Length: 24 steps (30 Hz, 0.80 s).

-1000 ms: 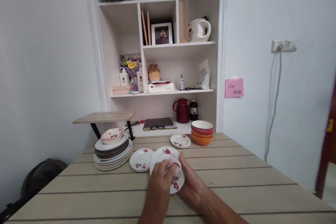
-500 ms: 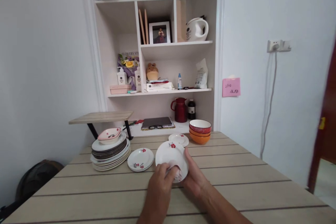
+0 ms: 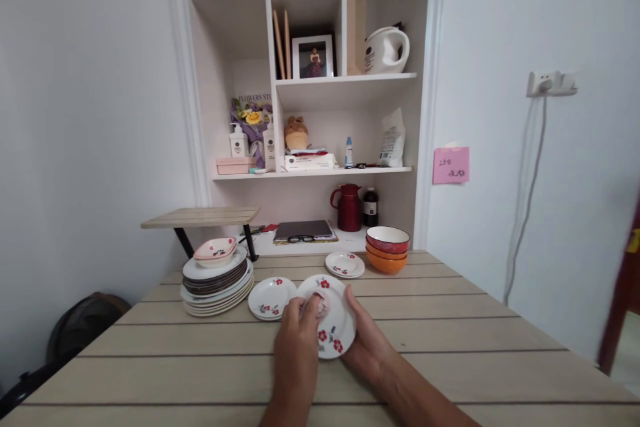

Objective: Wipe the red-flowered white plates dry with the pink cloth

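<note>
I had one flowered plate (image 3: 341, 312) grasped in my right grip (image 3: 369, 347), the thumb at its right rim and the palm behind, its face tilted toward me over the surface (image 3: 440, 373). My left grip (image 3: 296, 343) pinched one pale cloth (image 3: 324, 307) against the plate's face, left of its middle. Just left lay a pair of matching plates (image 3: 271, 290); beyond, on the far side, sat two smaller plates (image 3: 344, 261), with three stacked bowls (image 3: 389, 257) to their right, one red, two orange. Far left, what looked like two squarish bowls (image 3: 215, 250) topped a tall plate stack (image 3: 220, 308) I couldn't count exactly.
</note>
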Motion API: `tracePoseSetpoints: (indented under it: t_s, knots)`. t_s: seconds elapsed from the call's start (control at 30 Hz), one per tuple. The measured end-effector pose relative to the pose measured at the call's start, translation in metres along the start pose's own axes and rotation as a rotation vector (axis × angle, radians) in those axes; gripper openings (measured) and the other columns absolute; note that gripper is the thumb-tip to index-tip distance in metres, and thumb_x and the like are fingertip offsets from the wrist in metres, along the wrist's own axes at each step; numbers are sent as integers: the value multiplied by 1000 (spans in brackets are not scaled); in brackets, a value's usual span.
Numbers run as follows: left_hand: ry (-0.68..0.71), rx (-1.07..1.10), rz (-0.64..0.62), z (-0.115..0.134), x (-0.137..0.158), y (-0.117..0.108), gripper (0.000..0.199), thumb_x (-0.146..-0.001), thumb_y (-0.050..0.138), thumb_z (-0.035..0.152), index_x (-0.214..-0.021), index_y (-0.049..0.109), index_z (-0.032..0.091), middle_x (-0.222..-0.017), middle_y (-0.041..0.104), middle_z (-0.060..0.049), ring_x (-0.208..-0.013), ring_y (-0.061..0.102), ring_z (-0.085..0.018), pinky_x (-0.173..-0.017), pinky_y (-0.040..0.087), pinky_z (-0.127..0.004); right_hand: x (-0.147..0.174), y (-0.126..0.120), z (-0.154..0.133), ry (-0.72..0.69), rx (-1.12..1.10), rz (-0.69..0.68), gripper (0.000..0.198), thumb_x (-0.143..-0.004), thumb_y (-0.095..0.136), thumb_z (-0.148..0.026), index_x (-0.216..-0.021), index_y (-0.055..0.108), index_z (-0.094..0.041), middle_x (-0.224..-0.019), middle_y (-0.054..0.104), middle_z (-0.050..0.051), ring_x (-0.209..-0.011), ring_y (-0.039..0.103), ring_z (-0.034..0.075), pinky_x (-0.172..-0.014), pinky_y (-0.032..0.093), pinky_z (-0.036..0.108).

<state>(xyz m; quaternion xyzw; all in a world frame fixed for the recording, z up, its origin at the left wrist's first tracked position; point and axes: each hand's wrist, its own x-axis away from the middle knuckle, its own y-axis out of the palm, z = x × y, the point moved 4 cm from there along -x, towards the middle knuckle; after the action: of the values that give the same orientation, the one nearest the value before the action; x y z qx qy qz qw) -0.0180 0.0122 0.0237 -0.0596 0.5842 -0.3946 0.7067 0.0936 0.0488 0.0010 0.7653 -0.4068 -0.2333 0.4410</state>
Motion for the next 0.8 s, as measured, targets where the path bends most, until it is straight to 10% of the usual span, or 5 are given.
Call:
tracePoseSetpoints:
  t_s: [0.3,0.6,0.8]
  knots:
    - [157,197,-220,28,2,1,40,-84,47,6,-108,69,29,-94,61,-4,-87,60,-16,-76,52,-25,5,-6,-21,-75,70,26,62,-85,52,-63,-115,65,-11,-103,75,13,-95,68,24,-86,50,37]
    - [62,5,91,0,1,-5,39,-88,46,12,-120,63,27,-104,60,-7,-98,60,-19,-82,53,-30,3,8,11,58,5,-61,57,-87,55,-56,-119,64,-10,-108,74,14,-103,67,24,-98,44,39]
    - [-100,-20,-7,-3,-2,-7,38,-87,47,13,-117,65,29,-98,60,-4,-92,60,-18,-79,51,-29,1,-5,-12,-42,26,41,58,-83,56,-60,-118,65,-15,-105,75,12,-100,67,26,-96,45,44]
